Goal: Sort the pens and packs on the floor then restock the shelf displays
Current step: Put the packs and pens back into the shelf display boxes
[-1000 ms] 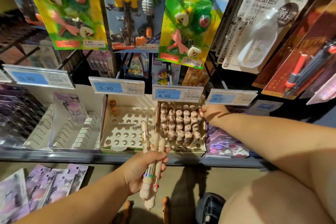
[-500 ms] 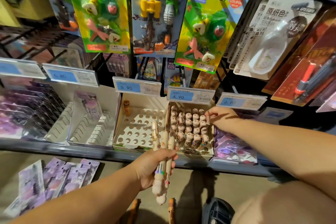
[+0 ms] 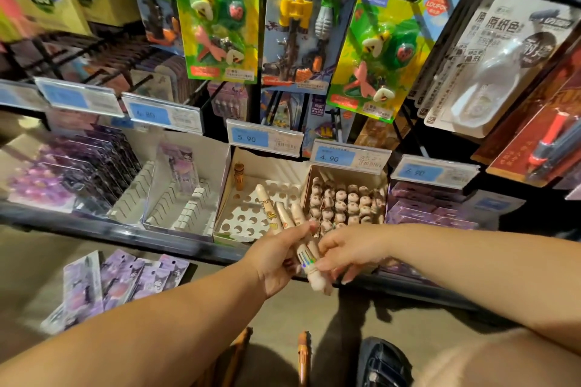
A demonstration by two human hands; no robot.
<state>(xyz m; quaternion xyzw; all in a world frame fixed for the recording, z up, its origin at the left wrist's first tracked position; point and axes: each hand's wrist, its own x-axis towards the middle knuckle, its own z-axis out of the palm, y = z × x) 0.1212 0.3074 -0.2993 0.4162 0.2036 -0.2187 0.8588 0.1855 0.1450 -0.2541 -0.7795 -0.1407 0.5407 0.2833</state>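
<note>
Right hand [image 3: 349,253] brought from full box [image 3: 309,185], pens [image 3: 309,261] pinched | pens gripped by left hand [image 3: 276,258] before holed tray [image 3: 248,220] | slotting expected

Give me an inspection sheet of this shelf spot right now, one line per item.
Surface: shelf holds a nearly empty hole tray beside a full pen box.
Job's things: cream pens in hand; purple packs and orange pens on the floor.
Clutter: nothing seen.
Hands: left hand grips the pens; right hand pinches their lower end.
Cables: nothing seen.
Surroundings: eraser cards hang above; price tags below them.
</note>
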